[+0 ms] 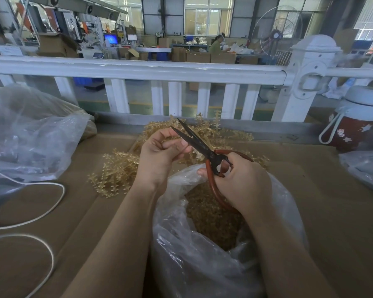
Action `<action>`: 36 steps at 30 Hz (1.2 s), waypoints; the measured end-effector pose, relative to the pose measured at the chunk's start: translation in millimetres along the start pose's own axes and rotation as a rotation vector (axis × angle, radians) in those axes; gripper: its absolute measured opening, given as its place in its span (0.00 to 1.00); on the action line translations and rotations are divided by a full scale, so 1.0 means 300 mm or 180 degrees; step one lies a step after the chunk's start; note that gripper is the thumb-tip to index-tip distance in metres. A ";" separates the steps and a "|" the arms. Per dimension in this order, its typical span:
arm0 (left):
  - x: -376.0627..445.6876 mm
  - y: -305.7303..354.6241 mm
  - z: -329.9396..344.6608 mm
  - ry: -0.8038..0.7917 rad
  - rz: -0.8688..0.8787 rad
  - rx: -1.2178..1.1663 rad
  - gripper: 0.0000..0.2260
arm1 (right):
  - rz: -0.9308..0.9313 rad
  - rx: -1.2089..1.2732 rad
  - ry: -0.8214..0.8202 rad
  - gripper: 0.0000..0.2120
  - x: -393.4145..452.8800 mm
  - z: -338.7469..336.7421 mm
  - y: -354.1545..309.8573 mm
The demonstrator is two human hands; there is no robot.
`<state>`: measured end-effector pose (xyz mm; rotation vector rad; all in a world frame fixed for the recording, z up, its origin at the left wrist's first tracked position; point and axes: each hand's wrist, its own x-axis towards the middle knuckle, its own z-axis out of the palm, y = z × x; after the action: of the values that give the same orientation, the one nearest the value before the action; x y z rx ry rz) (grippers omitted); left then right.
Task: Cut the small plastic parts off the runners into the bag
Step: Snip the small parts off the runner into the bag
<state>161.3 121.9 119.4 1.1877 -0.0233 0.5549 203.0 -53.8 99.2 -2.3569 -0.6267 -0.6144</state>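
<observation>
Landmark: the bag [202, 244], clear plastic, open-mouthed, standing on the bench [332, 201] right below both hands. It was already well filled with small amber parts [211, 218].

Left hand [159, 155] was closed, fingers pinched on something thin just above the bag's far rim; likely a runner, but the piece itself was too hidden by the fingers to confirm. Right hand [241, 179] was wrapped around the red handles of the scissors [202, 147], over the bag mouth. Blades stood slightly parted, tips pointing away past the left fingers, close beside them.

Pile of uncut runners [116, 171] lay on the bench just beyond the bag, spreading to its far left.

Handling guess: runners looked light, thin and springy, probably brittle at the gates and prone to tangling. Best held by the bare central stem, near the cut, so the parts drop straight into the bag. Cut parts were tiny and could bounce out.
</observation>
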 end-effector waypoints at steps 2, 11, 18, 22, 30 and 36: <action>0.000 0.002 -0.001 -0.0004 0.0009 0.0005 0.11 | -0.0021 0.0024 0.0019 0.30 0.000 0.001 0.001; 0.001 -0.003 0.001 0.0106 -0.0261 0.0118 0.10 | 0.0175 0.0445 -0.0115 0.32 0.000 0.015 0.017; -0.013 -0.006 0.046 -0.0014 -0.0636 -0.0002 0.10 | 0.0787 0.1775 -0.0257 0.10 0.026 0.023 0.002; -0.018 -0.002 0.052 -0.0082 -0.0695 0.0166 0.12 | 0.0844 0.2153 -0.0412 0.06 0.030 0.021 0.007; -0.012 0.019 0.019 -0.0093 -0.0586 0.0446 0.04 | 0.0647 0.1709 -0.0409 0.05 0.030 0.006 0.008; -0.015 0.019 0.021 -0.0128 -0.0602 0.0504 0.05 | 0.0628 0.1349 -0.0376 0.06 0.027 0.009 0.010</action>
<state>156.6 116.0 125.5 1.3390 0.0995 0.3716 211.8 -51.8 100.5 -2.0305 -0.5088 -0.2269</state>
